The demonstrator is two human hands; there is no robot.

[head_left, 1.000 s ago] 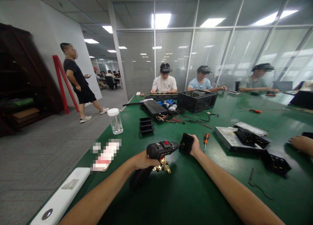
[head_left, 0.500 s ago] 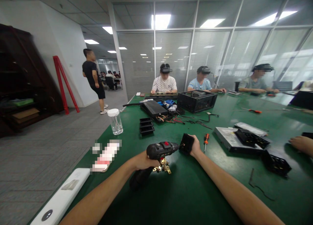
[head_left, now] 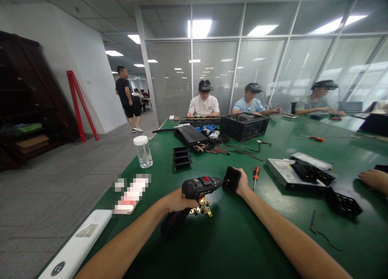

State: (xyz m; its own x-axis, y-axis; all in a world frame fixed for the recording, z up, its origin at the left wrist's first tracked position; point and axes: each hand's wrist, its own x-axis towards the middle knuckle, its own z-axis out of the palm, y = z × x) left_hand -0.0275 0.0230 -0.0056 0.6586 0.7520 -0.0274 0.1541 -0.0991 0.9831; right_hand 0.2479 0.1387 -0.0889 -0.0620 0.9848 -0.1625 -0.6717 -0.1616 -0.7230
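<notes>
My left hand (head_left: 176, 201) is closed around the grip of a black cordless drill (head_left: 198, 187), whose chuck points right. A small black plastic housing (head_left: 231, 178) is in my right hand (head_left: 242, 182), its face turned toward the drill. The drill's tip is right at the housing; whether it touches a screw I cannot make out. Several small brass pieces (head_left: 207, 211) lie on the green table (head_left: 230, 242) below the drill. An orange-handled screwdriver (head_left: 256, 174) rests just right of my right hand.
Black housings (head_left: 182, 157) stand in a row ahead, beside a lidded clear jar (head_left: 143, 151). A white power strip-like bar (head_left: 80, 242) lies at left. To the right are a flat metal case (head_left: 279, 174) and another black housing (head_left: 344, 203). A co-worker's hand (head_left: 374, 178) rests at far right.
My hands, the drill and the housing stay almost in place. A person in the background has walked to the right, toward the glass partition.
</notes>
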